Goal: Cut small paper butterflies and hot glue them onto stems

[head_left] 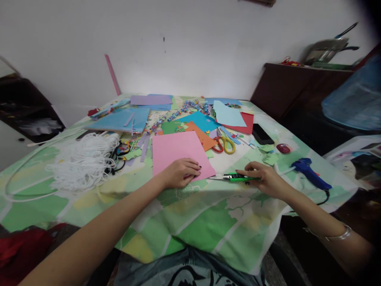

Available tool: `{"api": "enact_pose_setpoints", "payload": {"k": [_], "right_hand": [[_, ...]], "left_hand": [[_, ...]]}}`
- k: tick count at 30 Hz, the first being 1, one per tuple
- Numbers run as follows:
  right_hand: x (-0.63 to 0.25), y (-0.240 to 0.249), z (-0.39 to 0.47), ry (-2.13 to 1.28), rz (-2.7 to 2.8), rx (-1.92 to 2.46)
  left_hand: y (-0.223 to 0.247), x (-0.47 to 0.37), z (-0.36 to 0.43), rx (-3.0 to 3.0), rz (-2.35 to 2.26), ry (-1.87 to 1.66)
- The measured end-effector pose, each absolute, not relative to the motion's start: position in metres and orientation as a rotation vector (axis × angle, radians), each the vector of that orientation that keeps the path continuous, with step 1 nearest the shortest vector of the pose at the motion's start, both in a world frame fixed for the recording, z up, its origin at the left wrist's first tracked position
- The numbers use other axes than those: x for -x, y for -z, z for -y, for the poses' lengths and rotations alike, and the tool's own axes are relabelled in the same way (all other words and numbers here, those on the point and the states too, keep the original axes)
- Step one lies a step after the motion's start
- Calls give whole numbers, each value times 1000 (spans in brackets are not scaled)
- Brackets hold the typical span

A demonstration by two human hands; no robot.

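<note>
A sheet of pink paper (178,153) lies near the table's front edge. My left hand (181,172) rests on its lower part, fingers bent and pressed together, holding it against the cloth. In my right hand (264,178) is a green utility knife (235,177), its blade pointing left and its tip at the sheet's lower right corner. Whether the blade touches the paper I cannot tell. Just beyond lie scissors (228,145) with one red and one yellow handle, beside an orange sheet (201,135) that the pink one partly covers.
White cord (86,161) is heaped at the left. Blue sheets (119,120) and a paper garland (190,106) lie farther back. To the right are a black phone (262,134), a dark red oval object (283,148) and a blue glue gun (311,173). A flowered cloth (202,226) overhangs the front.
</note>
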State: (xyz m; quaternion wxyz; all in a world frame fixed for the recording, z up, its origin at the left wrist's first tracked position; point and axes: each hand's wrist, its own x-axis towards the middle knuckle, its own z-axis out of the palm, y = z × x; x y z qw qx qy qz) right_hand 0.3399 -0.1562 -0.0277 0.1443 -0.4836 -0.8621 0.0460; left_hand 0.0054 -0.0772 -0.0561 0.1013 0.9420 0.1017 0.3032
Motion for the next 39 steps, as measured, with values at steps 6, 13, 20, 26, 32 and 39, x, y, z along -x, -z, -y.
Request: {"api": "enact_pose_setpoints", "payload": {"k": [6, 13, 20, 26, 32, 39], "right_hand": [[-332, 27, 156, -97, 2503, 1363], [-333, 25, 159, -113, 2488, 1383], [-326, 28, 164, -75, 2497, 1370], [-326, 27, 169, -71, 2492, 1382], [-321, 27, 170, -65, 2496, 1382], [-320, 30, 171, -75, 2473, 1404]], "left_hand": [[54, -6, 77, -2777, -347, -874], [52, -6, 77, -2775, -351, -866], [52, -6, 76, -2786, -330, -856], [53, -6, 76, -2780, -343, -845], [54, -7, 76, -2762, -342, -866], [56, -5, 75, -2741, -365, -865]]}}
